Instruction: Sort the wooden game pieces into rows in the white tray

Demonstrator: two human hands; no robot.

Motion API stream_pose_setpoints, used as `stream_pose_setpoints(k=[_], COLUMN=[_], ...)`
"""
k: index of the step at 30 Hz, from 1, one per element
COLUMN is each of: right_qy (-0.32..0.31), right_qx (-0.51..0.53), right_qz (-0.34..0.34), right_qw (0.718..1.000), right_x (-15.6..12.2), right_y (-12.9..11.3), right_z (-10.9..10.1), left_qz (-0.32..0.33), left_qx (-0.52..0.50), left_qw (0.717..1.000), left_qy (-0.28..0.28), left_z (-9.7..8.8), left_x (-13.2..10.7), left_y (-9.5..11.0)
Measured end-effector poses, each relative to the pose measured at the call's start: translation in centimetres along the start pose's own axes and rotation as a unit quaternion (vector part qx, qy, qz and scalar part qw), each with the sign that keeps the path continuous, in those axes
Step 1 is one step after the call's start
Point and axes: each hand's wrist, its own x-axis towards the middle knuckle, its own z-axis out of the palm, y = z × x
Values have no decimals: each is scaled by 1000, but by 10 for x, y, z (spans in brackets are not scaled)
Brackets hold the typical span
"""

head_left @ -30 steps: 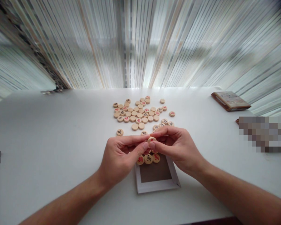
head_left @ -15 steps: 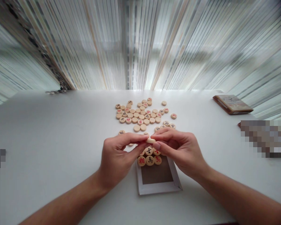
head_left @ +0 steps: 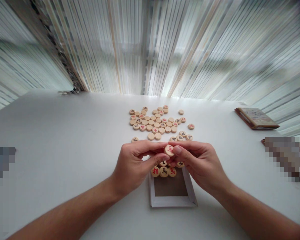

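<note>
Between my two hands is a round wooden Chinese chess piece (head_left: 169, 150) with a red character facing me. My left hand (head_left: 137, 161) pinches it from the left with thumb and fingers. From the right, my right hand (head_left: 199, 162) grips the same piece, thumb at its face. Below them lies a shallow box (head_left: 173, 202) with a white rim and dark bottom. Several pieces sit in its far part, among them a red-marked piece (head_left: 155, 171) and a black-marked piece (head_left: 164, 171) in the nearest row. My fingers partly cover the rows behind.
Many loose chess pieces (head_left: 148, 128) lie spread on the white table (head_left: 65, 143) beyond my hands, some face down. A flat brown-edged box (head_left: 257, 118) lies at the right, with a blurred-out object (head_left: 287, 160) nearer. Striped string curtains (head_left: 130, 46) hang behind the table.
The piece between my fingers was edge-on and has been turned so its red character shows. My head view has shifted slightly left, so the scene sits farther right.
</note>
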Motion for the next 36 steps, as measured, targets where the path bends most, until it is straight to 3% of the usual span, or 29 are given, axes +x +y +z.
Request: stream_pose_setpoints(k=[9,15,21,26,32,36], right_qy=[-21,-23,-35,-15,-12,-14], right_qx=[-8,-35,-36,-7,-1,-17], right_qz=[3,-5,36,64,79,72], right_qw=[1000,999,998,998,997,997], right_x=[1,3,3,3,2,1], right_y=[1,-3,-5,-7,-9,-11], right_z=[-1,2,3,7,10,10], left_qz=[-82,-59,-83,-60,43,69], left_qx=[-58,-42,-68,-41,100,114], left_qw=[995,997,994,996,991,987], left_qy=[-9,-1,-18,-54,-74,-91], left_z=[-2,-2,0,1,0,0], left_x=[3,4,1,-1,-2,-2], left_y=[0,1,0,-1,2,2])
